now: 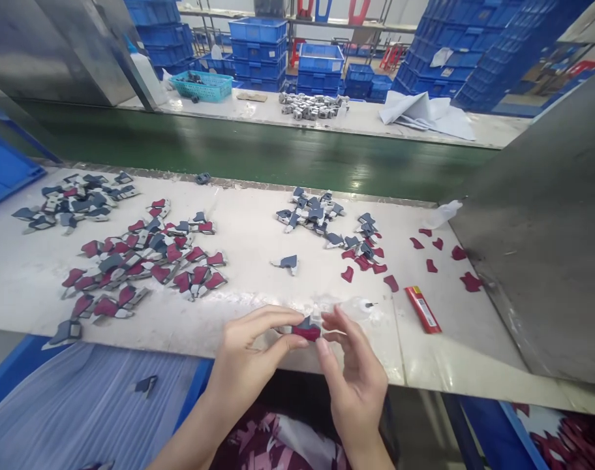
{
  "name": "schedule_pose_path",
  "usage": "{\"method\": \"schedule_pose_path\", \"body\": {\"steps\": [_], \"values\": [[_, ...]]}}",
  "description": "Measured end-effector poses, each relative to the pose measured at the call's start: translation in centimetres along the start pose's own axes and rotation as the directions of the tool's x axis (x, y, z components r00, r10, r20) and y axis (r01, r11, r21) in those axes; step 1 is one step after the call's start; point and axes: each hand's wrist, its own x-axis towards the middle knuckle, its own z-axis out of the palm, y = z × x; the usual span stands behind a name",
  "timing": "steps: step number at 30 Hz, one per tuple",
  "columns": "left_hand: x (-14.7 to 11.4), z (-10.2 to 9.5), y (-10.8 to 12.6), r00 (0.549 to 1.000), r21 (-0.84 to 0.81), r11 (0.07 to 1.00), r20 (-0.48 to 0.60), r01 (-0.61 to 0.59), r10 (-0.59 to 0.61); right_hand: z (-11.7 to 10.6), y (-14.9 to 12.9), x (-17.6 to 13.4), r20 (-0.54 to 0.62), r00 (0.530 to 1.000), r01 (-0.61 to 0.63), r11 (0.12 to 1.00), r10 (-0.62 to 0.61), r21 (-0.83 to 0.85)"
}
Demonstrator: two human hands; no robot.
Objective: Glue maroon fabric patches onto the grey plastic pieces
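Note:
My left hand [251,356] pinches a small plastic part [306,331], dark grey and white with a dark red piece on its side, between thumb and fingers. My right hand [353,365] closes around the part's right end, its thumb against the red side; the fingers hide some of that end. Just behind my right hand lies a translucent bottle with a thin dark tip [359,307]. A single grey-and-white part [288,263] rests farther back. Loose dark red pieces [363,262] are scattered to the right, beside a red packet with a yellow end [422,310].
Finished-looking red-and-grey parts [151,254] are heaped left, with grey parts [312,212] in the middle. A green conveyor belt [258,156] runs behind the table [248,222]. A metal panel [547,261] stands right. Blue bins [194,385] sit below the front edge.

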Motion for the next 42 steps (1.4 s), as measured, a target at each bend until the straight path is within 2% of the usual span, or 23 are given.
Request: {"method": "schedule_pose_path", "body": {"steps": [2, 5, 16, 19, 22, 25, 30, 36, 42], "values": [[-0.2, 0.1, 0.3, 1.000, -0.058, 0.998, 0.001, -0.007, 0.007, 0.2, -0.5, 0.4, 0.066, 0.996, -0.072, 0.992, 0.066, 0.104], [-0.5, 0.2, 0.6, 1.000, -0.121, 0.993, 0.011, 0.010, -0.009, 0.1, -0.8, 0.8, 0.093, 0.994, -0.077, 0.978, 0.060, 0.193], [-0.9, 0.4, 0.7, 0.981, -0.238, 0.951, 0.062, 0.196, -0.186, -0.1, -1.4, 0.8, 0.119, 0.976, -0.208, 0.935, 0.180, 0.287], [-0.9, 0.5, 0.5, 0.959, -0.305, 0.910, 0.071, 0.282, -0.273, 0.0, -1.4, 0.8, 0.131, 0.970, -0.235, 0.925, 0.204, 0.298], [-0.9, 0.5, 0.1, 0.919, -0.375, 0.841, 0.104, 0.391, -0.381, 0.0, -1.1, 0.6, 0.161, 0.959, -0.273, 0.920, 0.235, 0.282], [-0.9, 0.6, -0.3, 0.890, -0.395, 0.801, 0.134, 0.451, -0.435, 0.1, -1.0, 0.5, 0.172, 0.946, -0.314, 0.914, 0.276, 0.258], [-1.2, 0.8, -0.6, 0.902, -0.408, 0.807, 0.122, 0.427, -0.414, 0.3, -1.1, 0.7, 0.173, 0.922, -0.385, 0.874, 0.347, 0.298], [-1.5, 1.0, -0.8, 0.924, -0.396, 0.838, 0.093, 0.376, -0.370, 0.5, -1.2, 0.8, 0.144, 0.915, -0.403, 0.856, 0.376, 0.325], [-1.7, 1.0, -0.9, 0.960, -0.287, 0.917, 0.082, 0.278, -0.266, 0.7, -1.1, 0.7, 0.119, 0.911, -0.412, 0.873, 0.394, 0.261]]}}
